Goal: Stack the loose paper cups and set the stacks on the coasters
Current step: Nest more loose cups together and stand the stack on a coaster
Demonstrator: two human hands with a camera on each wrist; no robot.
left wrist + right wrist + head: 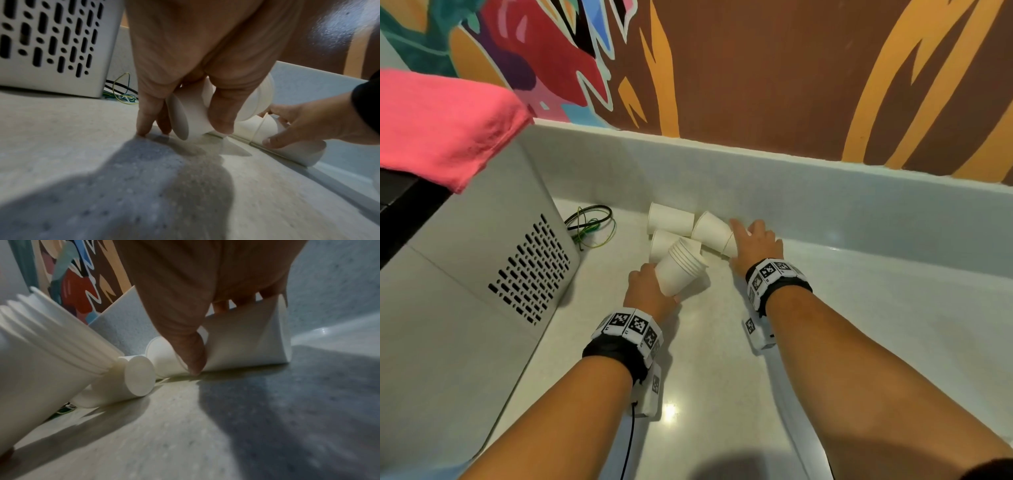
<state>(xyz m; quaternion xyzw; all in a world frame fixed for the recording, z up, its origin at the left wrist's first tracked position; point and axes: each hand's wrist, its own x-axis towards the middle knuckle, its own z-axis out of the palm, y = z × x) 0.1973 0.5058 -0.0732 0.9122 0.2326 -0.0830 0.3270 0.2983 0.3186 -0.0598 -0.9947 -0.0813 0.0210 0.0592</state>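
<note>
My left hand [650, 287] grips a tilted stack of white paper cups [681, 270] by its lower part, rims pointing up and away; in the left wrist view its fingers [221, 113] curl round the stack [191, 118]. My right hand [743, 240] holds a loose cup [712, 231] lying on its side by the backsplash, thumb on one side and fingers over the top, as the right wrist view shows [246, 340]. Two more loose cups [669, 219] [661, 244] lie on their sides behind the stack. No coaster is in view.
A grey appliance with vent slots [517, 260] stands at the left with a pink cloth [441, 123] on top. Green and black wires [590, 222] lie beside it. A low white backsplash [825, 202] and a painted wall close the far side of the counter [722, 377].
</note>
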